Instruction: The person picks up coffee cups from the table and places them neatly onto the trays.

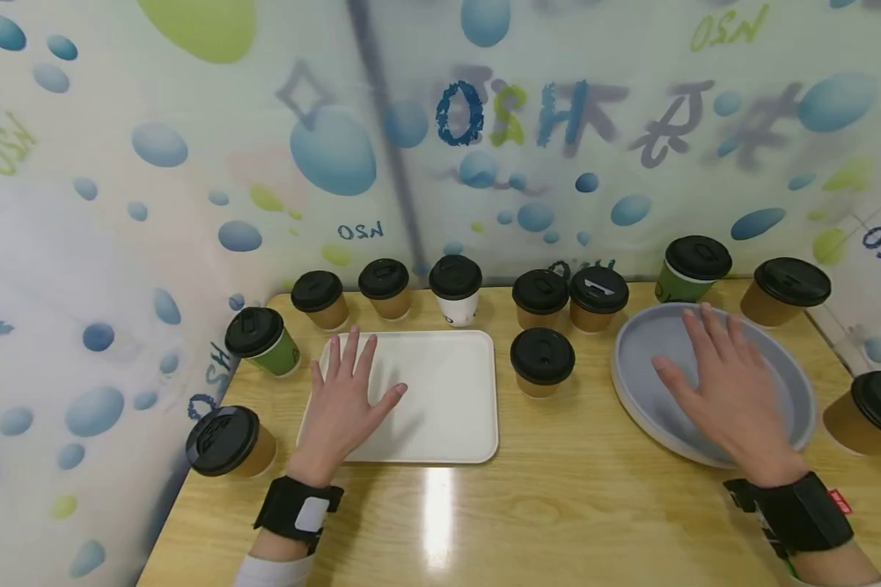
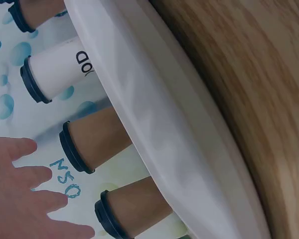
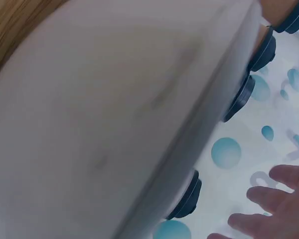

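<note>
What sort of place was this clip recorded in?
Probably a staged recording booth: a bubble-patterned backdrop rises behind and beside a wood-grain table, and lidded cups stand spread around a white tray and a round grey plate.

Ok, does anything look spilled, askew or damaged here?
Nothing looks spilled or toppled. One black lid, back row just left of the grey plate, bears a white streak the neighbouring lid lacks, perhaps glare.

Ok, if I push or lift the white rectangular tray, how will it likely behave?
The white tray is probably stiff: its sides look straight in the head view, with no visible sag. Broad and low, it should slide rather than tip on the shiny table. It looks shallow for its area, so may be fairly light.
</note>
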Tool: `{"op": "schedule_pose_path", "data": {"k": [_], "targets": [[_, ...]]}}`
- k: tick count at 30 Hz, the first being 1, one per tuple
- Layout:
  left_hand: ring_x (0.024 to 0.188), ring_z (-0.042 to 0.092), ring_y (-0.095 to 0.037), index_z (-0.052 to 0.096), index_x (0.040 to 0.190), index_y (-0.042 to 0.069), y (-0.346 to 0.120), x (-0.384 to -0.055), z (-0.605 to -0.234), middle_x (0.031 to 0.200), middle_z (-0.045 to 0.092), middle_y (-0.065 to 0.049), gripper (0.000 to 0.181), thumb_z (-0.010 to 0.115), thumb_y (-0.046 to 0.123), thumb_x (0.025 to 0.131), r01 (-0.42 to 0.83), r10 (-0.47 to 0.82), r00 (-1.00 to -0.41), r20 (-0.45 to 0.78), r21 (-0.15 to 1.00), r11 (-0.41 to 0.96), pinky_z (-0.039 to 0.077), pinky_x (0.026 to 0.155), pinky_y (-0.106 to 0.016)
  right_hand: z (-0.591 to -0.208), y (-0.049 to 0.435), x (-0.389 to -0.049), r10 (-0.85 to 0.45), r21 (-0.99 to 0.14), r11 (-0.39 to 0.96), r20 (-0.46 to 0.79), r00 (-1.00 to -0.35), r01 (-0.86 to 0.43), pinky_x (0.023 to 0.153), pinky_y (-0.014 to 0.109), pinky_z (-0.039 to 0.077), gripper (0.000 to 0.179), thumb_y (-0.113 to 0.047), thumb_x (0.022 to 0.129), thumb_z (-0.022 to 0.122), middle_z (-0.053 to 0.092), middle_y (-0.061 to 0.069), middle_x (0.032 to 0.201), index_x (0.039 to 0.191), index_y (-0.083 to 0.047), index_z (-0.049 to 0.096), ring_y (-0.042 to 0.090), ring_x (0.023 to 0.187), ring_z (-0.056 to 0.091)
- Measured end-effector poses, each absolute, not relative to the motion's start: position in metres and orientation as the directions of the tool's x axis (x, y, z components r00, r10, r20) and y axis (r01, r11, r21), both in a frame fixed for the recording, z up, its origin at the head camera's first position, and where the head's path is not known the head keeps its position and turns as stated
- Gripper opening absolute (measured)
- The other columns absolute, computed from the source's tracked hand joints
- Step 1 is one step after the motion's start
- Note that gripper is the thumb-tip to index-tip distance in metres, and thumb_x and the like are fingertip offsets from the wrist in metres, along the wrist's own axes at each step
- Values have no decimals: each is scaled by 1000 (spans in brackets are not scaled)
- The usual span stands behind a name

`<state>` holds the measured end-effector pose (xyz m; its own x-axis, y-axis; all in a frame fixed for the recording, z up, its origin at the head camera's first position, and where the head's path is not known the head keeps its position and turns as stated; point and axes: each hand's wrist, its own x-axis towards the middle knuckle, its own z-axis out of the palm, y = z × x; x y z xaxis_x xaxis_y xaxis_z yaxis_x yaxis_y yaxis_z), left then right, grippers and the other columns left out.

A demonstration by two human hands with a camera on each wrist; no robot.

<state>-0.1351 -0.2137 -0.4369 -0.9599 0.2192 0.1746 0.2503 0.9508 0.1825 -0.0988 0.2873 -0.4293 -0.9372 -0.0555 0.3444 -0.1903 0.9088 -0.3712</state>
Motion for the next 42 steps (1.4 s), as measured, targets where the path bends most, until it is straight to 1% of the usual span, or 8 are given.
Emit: {"op": "schedule_pose_path", "data": {"k": [8,12,17,22,27,34,37,42], "targets": [[154,17,-48,37,160,6,-203,-136,-433,170,20,-20,87,64,57,96,314,244,-937,251,291,904,16,114,-75,-424,253,-107,-94,-520,806,360,-928,-283,123,59,13,85,-44,103,61,24,29,165,161,5,24,49,153,18],[154,17,-48,38,160,6,-195,-138,-432,169,21,-20,86,65,57,96,326,251,-933,257,311,893,16,115,-74,-424,231,-108,-104,-577,760,346,-933,-299,121,60,19,89,-44,100,65,27,30,164,162,3,22,48,151,24],[155,16,-46,38,160,7,-190,-138,-433,170,20,-19,85,64,58,96,324,251,-936,248,324,889,16,117,-72,-433,204,-114,-118,-651,712,258,-959,-263,116,65,27,98,-45,96,72,24,26,166,165,-4,17,48,150,27],[154,17,-46,40,159,6,-186,-137,-434,170,21,-19,83,65,55,96,329,252,-934,255,330,885,18,116,-72,-445,181,-121,-127,-688,695,166,-978,-207,116,65,28,109,-55,90,75,24,26,166,165,-4,15,48,150,27],[153,21,-48,42,157,5,-184,-137,-435,168,24,-20,83,67,54,96,340,258,-928,268,330,881,21,115,-72,-451,169,-126,-134,-724,668,112,-985,-173,116,65,28,116,-57,86,79,22,25,167,165,-4,14,46,151,25],[153,21,-46,42,157,5,-180,-137,-437,168,27,-19,81,65,55,97,356,272,-924,269,340,870,23,115,-71,-456,159,-130,-100,-790,604,53,-994,-103,116,62,31,120,-45,82,88,19,26,168,165,-1,12,46,150,29],[153,22,-45,42,157,5,-178,-138,-439,168,27,-18,80,63,54,98,360,274,-923,270,354,863,23,115,-71,-459,156,-132,-72,-816,573,36,-997,-71,117,63,27,122,-42,80,90,18,27,167,164,-1,11,46,151,24],[153,23,-45,43,157,6,-175,-138,-442,168,27,-17,79,63,54,98,367,277,-921,272,371,853,24,115,-71,-463,155,-135,-43,-825,562,36,-998,-54,118,63,26,123,-41,79,91,21,29,166,164,-2,11,45,151,26]]}}
